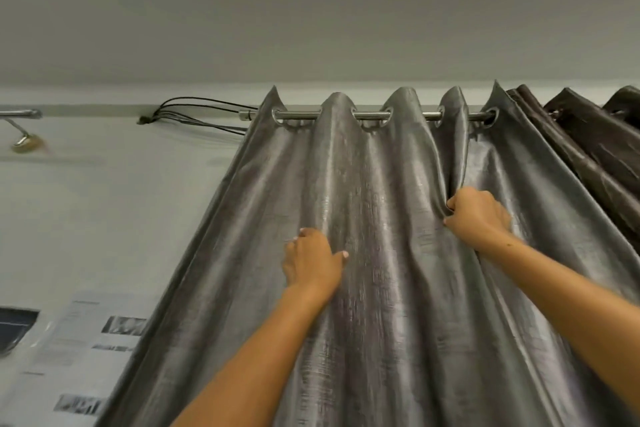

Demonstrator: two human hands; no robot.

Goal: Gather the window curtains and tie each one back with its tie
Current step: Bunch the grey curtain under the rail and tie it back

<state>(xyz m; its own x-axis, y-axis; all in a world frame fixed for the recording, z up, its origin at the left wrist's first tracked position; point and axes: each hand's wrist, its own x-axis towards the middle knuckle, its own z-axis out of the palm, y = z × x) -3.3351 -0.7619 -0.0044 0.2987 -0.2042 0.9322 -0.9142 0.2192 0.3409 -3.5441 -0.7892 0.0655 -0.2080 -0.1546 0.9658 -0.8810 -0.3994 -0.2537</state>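
Both hands are up on the grey curtain below the rod: left hand grip bunching a fold, right hand grip clamped on another fold further right.

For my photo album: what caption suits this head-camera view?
Both hands, left and right, grip folds of a grey eyelet curtain hanging from a metal rod.

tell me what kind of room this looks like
Probably a room in a home or office, by a window: a grey curtain hangs by eyelets on a metal rod, and printed sheets are stuck on the painted wall.
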